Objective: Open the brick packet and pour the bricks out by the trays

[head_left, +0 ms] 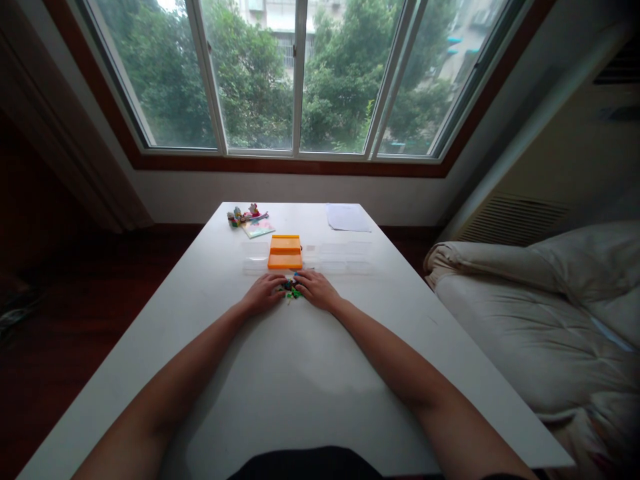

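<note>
Both my arms stretch out over a white table [280, 373]. My left hand [264, 292] and my right hand [316, 288] rest on the tabletop, one on each side of a small heap of coloured toy bricks [291, 289], green and dark ones among them. The fingers of both hands curl in towards the heap and touch it. Whether either hand pinches a brick is too small to make out. Just beyond the heap lies an orange box [285, 253], with clear plastic trays [345, 257] beside it.
At the far left of the table stand small built toy figures [244, 215] next to a colourful booklet [258, 229]. A white sheet of paper [347, 217] lies at the far right. A cream quilt [540, 313] is piled right of the table. A wide window [300, 73] faces me.
</note>
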The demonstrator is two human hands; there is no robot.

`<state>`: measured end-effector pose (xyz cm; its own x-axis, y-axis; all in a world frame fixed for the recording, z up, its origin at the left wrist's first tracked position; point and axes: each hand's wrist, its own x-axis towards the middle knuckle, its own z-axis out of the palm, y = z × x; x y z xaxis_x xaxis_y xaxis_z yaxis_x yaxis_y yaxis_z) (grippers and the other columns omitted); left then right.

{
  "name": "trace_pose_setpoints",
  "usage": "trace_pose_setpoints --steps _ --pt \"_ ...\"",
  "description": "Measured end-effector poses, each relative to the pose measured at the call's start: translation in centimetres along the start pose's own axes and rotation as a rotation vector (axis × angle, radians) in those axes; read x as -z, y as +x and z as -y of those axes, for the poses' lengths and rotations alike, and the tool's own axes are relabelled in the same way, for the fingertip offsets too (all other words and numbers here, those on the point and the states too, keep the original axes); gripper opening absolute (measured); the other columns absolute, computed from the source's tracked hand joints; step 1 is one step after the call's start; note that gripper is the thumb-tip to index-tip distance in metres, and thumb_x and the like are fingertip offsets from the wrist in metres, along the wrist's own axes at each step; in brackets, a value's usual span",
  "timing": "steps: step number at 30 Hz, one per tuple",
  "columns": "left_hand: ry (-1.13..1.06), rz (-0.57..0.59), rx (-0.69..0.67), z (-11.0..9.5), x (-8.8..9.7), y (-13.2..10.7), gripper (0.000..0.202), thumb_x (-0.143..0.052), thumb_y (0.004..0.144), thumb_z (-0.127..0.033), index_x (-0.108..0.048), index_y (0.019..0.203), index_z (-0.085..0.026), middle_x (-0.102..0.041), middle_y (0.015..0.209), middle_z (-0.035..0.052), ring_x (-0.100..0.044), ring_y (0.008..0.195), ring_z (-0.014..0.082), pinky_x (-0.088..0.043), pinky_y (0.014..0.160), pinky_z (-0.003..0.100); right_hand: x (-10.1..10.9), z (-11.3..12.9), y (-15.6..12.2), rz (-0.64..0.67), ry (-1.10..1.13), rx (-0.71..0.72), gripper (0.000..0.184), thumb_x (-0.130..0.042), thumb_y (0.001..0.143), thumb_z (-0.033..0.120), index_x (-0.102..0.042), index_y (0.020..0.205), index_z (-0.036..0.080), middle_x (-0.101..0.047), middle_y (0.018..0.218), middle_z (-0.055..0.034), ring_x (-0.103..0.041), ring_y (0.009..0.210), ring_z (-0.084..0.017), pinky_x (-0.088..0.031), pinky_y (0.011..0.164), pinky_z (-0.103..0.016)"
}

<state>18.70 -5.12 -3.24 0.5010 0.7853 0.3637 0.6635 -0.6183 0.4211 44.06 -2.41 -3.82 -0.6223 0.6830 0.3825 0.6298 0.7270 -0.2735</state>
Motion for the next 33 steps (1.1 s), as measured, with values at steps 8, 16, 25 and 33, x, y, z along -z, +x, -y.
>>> trace_pose_setpoints --steps 8,16,25,33 --pt "0.01 0.009 0.009 -0.01 0.05 -0.06 0.042 -0.062 0.092 -0.034 -0.063 0.132 -0.025 -0.061 0.135 0.0092 -0.054 0.125 0.0253 -0.043 0.111 0.044 0.61 -0.21 -0.22 -0.081 0.033 -0.072 0.037 -0.039 0.106 0.037 -0.067 0.127 0.024 -0.065 0.129 -0.0068 -0.056 0.122 -0.02 -0.04 0.109 -0.038" --pt "0.007 0.02 0.016 -0.03 0.11 -0.07 0.041 -0.061 0.092 -0.035 -0.064 0.132 -0.026 -0.061 0.136 0.0085 -0.054 0.125 0.0257 -0.042 0.111 0.044 0.54 -0.53 -0.32 -0.064 0.075 -0.126 0.037 -0.038 0.106 0.036 -0.069 0.12 0.024 -0.067 0.126 -0.006 -0.058 0.12 -0.019 -0.042 0.109 -0.036" --pt "0.007 0.004 0.007 0.2 -0.11 -0.02 0.041 -0.062 0.092 -0.036 -0.064 0.132 -0.027 -0.062 0.135 0.0085 -0.055 0.125 0.0253 -0.043 0.11 0.044 0.14 -0.6 0.36 0.035 0.088 0.036 0.04 -0.043 0.104 0.038 -0.06 0.137 0.025 -0.052 0.148 -0.0072 -0.047 0.137 -0.023 -0.037 0.117 -0.044" --pt "-0.039 -0.013 0.025 0.4 0.02 0.23 0.037 -0.062 0.091 -0.035 -0.067 0.126 -0.025 -0.065 0.13 0.0089 -0.057 0.122 0.025 -0.044 0.109 0.043 0.99 0.02 0.37 -0.02 0.091 -0.047 0.042 -0.032 0.107 0.036 -0.068 0.125 0.022 -0.066 0.13 -0.0069 -0.059 0.122 -0.018 -0.045 0.109 -0.034"
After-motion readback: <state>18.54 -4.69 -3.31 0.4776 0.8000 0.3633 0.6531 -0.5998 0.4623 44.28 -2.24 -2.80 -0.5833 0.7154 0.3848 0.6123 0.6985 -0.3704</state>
